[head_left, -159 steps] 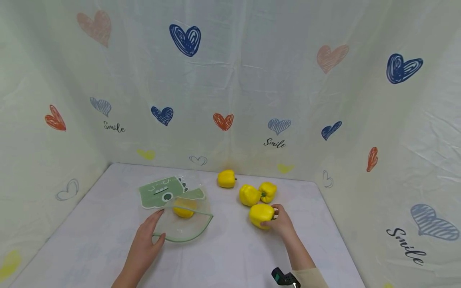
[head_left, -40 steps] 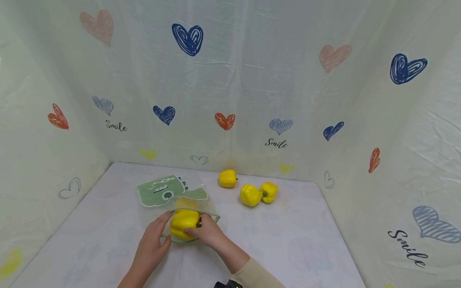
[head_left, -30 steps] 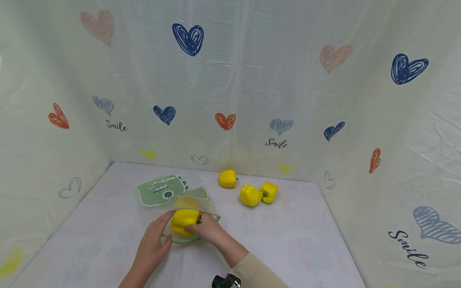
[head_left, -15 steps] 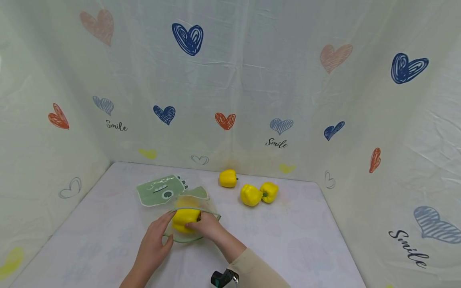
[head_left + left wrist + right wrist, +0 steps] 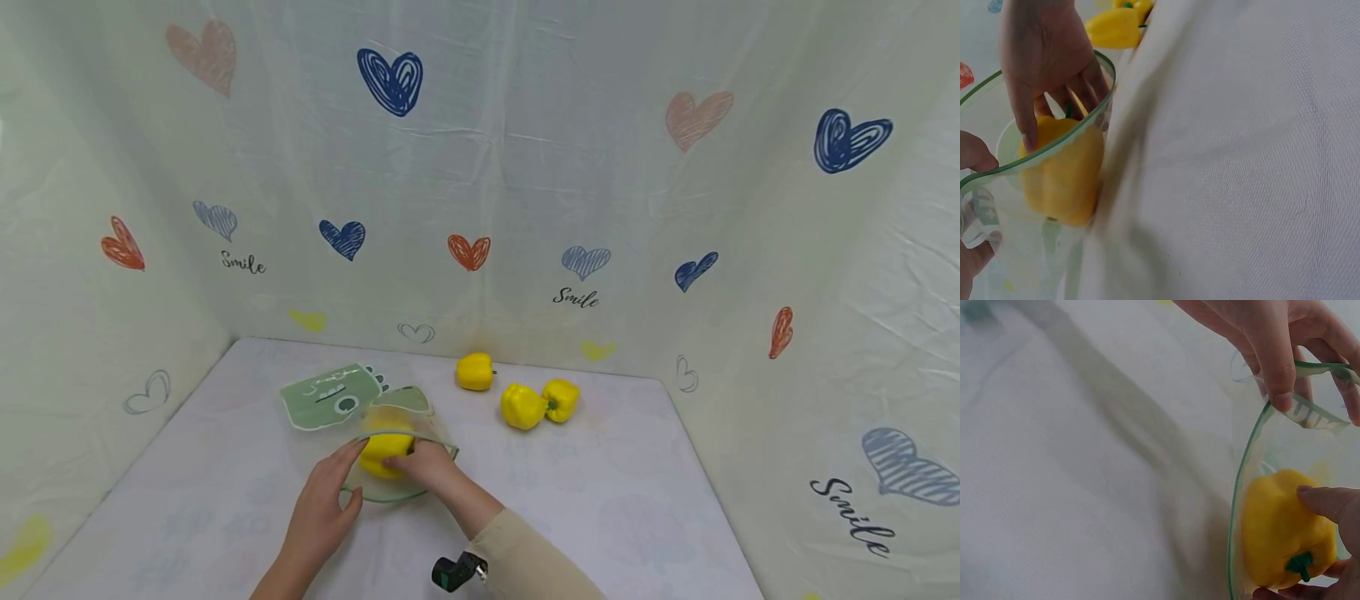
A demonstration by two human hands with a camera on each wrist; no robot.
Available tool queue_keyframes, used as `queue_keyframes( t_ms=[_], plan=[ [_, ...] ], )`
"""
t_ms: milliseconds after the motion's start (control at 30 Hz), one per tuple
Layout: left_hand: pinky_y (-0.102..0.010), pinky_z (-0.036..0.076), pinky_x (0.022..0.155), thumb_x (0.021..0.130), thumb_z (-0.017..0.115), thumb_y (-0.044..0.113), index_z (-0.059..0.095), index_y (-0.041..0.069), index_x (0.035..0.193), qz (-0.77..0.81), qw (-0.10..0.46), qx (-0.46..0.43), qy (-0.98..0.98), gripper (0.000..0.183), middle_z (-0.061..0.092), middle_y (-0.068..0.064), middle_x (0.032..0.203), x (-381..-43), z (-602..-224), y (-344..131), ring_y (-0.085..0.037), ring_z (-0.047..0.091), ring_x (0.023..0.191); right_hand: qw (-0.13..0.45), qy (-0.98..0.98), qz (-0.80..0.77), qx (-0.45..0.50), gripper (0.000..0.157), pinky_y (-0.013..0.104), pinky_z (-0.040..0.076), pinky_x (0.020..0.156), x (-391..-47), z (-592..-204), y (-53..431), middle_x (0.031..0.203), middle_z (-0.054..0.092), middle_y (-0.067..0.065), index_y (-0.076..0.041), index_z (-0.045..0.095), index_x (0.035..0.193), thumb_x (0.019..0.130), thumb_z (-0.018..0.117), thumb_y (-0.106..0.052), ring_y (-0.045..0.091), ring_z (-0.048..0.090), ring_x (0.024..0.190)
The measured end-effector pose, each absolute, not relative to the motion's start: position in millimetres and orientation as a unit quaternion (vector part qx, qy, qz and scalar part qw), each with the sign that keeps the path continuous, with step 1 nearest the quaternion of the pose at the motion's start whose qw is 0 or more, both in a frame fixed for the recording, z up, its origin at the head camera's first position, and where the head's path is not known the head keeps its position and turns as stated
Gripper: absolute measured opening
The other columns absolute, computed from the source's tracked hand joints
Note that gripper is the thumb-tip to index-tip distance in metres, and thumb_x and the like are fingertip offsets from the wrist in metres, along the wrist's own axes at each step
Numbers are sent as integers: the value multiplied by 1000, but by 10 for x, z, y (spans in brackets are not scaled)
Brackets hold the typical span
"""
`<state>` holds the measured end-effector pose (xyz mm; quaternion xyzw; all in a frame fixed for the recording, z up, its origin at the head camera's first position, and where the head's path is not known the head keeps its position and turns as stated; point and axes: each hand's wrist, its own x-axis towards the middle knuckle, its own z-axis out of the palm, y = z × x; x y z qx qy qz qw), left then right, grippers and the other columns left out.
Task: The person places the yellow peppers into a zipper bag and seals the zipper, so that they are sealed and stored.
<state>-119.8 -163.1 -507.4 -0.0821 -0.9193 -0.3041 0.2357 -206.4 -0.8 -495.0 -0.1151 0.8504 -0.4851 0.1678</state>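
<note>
A clear zip bag (image 5: 330, 398) with a green dinosaur print and green-edged mouth lies on the table, its mouth toward me. My left hand (image 5: 322, 500) holds the mouth open at its left side, thumb and fingers at the rim (image 5: 1329, 370) in the right wrist view. Reaching into the mouth, my right hand (image 5: 435, 468) grips a yellow bell pepper (image 5: 378, 457) by its stem end. In the left wrist view, that pepper (image 5: 1063, 175) shows through the clear wall, below the rim. Deeper in the bag, more yellow shows dimly behind the plastic.
A yellow bell pepper (image 5: 474, 372) stands near the table's back edge. Two more, a nearer pepper (image 5: 522, 407) and a farther pepper (image 5: 561, 401), sit together right of the bag. A heart-printed curtain (image 5: 517, 167) surrounds the white table (image 5: 600, 500) at the back and sides.
My right hand has brought the pepper from the right side of the table to the bag, then pushed it deeper through the mouth. The left hand stays at the rim, shifting slightly right.
</note>
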Motion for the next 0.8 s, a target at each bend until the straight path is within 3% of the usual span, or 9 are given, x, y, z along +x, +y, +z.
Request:
queue_keyframes(
  t_ms=[333, 500, 800],
  plan=[
    [-51, 44, 95, 65, 78, -13, 53, 6, 134, -295, 258, -91, -915, 76, 56, -16, 133, -1210, -5120, -1649, -35, 52, 115, 156, 861, -473, -104, 80, 43, 45, 98, -2087, -4978, -79, 132, 55, 12, -3, 37, 147, 84, 76, -32, 21, 55, 105],
    [-47, 42, 94, 63, 77, -13, 54, 5, 133, -288, 282, -102, -909, 77, 57, -15, 132, -1215, -5136, -1660, -34, 53, 113, 141, 861, -479, -99, 80, 44, 43, 101, -2091, -4997, -123, 137, 50, 15, -1, 37, 146, 83, 77, -30, 24, 53, 114],
    [-41, 38, 94, 60, 76, -16, 56, 3, 131, -285, 309, -114, -900, 76, 59, -16, 130, -1209, -5129, -1654, -34, 55, 111, 120, 862, -485, -86, 75, 44, 45, 97, -2117, -5068, -168, 132, 52, 14, 0, 41, 141, 82, 78, -27, 24, 52, 114]
  ],
)
